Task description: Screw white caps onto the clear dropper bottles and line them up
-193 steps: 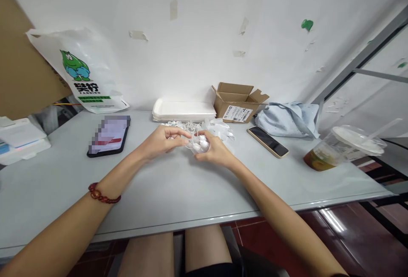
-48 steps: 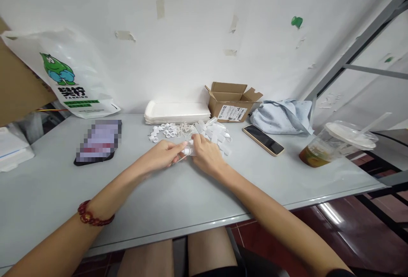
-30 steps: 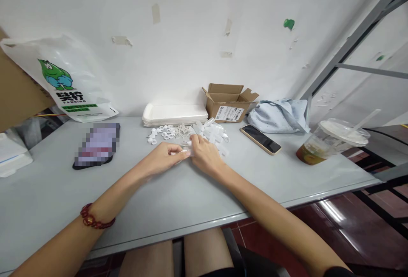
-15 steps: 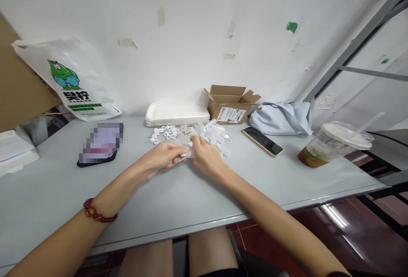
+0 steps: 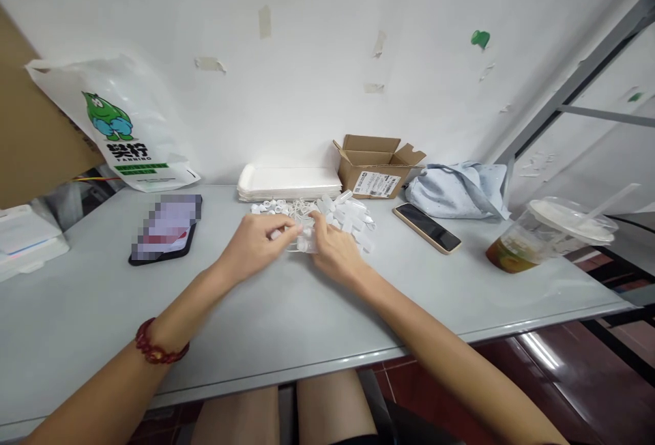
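Observation:
My right hand [image 5: 338, 254] is closed on a small clear plastic tube [image 5: 306, 241], its fingers covering much of it. A thin white loop shows just below the tube. Close beside it on the left, my left hand [image 5: 258, 247] has thumb and forefinger drawn together in a pinch. Something small and white shows between them, too blurred to name. Just beyond my hands lie several white caps [image 5: 276, 207], a tangle of thin white loops [image 5: 301, 208] and a pile of clear tubes [image 5: 353, 213].
Behind the pile stand stacked white trays [image 5: 289, 182] and an open cardboard box [image 5: 376, 172]. To the right are a phone [image 5: 427, 228], a blue cloth bag [image 5: 455, 192] and a drink cup [image 5: 542, 233]. Another phone [image 5: 166, 226] and a white plastic bag [image 5: 117, 124] are leftward.
My left hand has moved slightly up, and its thumb has come away from the tube. My right hand stays on the tube. The view has shifted a little.

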The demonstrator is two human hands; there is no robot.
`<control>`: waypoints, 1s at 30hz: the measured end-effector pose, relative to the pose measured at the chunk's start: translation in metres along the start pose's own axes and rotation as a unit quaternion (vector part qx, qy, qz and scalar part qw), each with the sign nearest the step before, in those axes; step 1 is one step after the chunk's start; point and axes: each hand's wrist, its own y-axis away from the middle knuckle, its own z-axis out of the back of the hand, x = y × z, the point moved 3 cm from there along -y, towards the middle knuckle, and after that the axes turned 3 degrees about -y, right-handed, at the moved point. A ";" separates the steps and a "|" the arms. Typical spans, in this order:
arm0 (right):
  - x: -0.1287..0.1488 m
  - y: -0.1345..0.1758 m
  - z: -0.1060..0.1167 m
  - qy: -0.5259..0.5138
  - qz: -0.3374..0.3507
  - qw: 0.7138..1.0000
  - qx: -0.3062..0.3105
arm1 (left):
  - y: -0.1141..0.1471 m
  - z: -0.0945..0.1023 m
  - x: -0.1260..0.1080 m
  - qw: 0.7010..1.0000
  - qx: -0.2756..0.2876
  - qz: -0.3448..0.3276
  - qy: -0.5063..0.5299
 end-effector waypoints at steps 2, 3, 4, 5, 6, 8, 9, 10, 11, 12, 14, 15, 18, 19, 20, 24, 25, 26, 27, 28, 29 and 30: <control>0.002 0.001 0.001 0.001 0.011 1.000 0.008 | 0.002 -0.007 -0.001 0.992 0.031 -0.074 -0.101; 0.003 0.002 0.001 0.002 0.019 1.000 0.014 | 0.002 -0.010 0.001 0.986 0.048 -0.089 -0.132; 0.004 0.003 0.002 0.003 0.027 0.999 0.020 | 0.002 -0.012 0.003 0.981 0.064 -0.096 -0.155; 0.006 0.003 0.002 0.004 0.035 0.999 0.025 | 0.002 -0.013 0.006 0.977 0.076 -0.098 -0.173; 0.007 0.004 0.003 0.004 0.041 0.999 0.028 | 0.002 -0.013 0.008 0.973 0.087 -0.099 -0.187; 0.010 0.004 0.003 0.000 0.050 0.998 0.031 | 0.001 -0.014 0.010 0.968 0.104 -0.107 -0.200; 0.010 0.004 0.003 -0.003 0.052 0.998 0.029 | 0.001 -0.014 0.011 0.967 0.107 -0.113 -0.202; 0.011 0.004 0.003 -0.006 0.052 0.998 0.026 | 0.001 -0.014 0.011 0.966 0.107 -0.119 -0.203; 0.011 0.003 0.003 -0.010 0.052 0.998 0.024 | 0.001 -0.014 0.011 0.965 0.107 -0.125 -0.203; 0.010 0.002 0.002 -0.012 0.050 0.998 0.022 | 0.001 -0.014 0.011 0.965 0.105 -0.128 -0.205; 0.007 0.001 0.002 -0.011 0.041 0.999 0.021 | 0.001 -0.013 0.012 0.964 0.101 -0.128 -0.212; 0.005 0.000 0.001 -0.009 0.033 0.999 0.022 | 0.001 -0.012 0.013 0.963 0.098 -0.128 -0.215; -0.001 -0.001 0.000 -0.003 0.012 1.000 0.020 | 0.001 -0.008 0.014 0.963 0.082 -0.124 -0.224; -0.003 -0.001 0.000 -0.004 0.009 1.000 0.020 | 0.002 -0.007 0.014 0.963 0.078 -0.119 -0.227; -0.004 -0.001 -0.001 -0.006 0.008 1.000 0.021 | 0.002 -0.007 0.014 0.963 0.078 -0.112 -0.231; -0.003 -0.003 -0.006 -0.006 0.014 0.999 0.044 | 0.003 -0.011 0.012 0.969 0.076 -0.080 -0.223; -0.002 -0.003 -0.007 -0.003 0.016 0.999 0.050 | 0.002 -0.013 0.012 0.973 0.069 -0.069 -0.207; -0.001 -0.004 -0.007 0.000 0.018 0.998 0.054 | 0.002 -0.015 0.012 0.979 0.058 -0.054 -0.186; 0.000 -0.004 -0.007 0.004 0.019 0.998 0.057 | 0.001 -0.016 0.012 0.985 0.045 -0.034 -0.161; 0.001 -0.005 -0.007 0.007 0.019 0.998 0.057 | 0.000 -0.017 0.013 0.990 0.037 -0.008 -0.135; 0.002 -0.005 -0.007 0.009 0.018 0.998 0.054 | -0.001 -0.017 0.015 0.993 0.035 0.021 -0.111; 0.003 -0.006 -0.007 0.010 0.017 0.998 0.051 | -0.003 -0.017 0.017 0.994 0.040 0.049 -0.091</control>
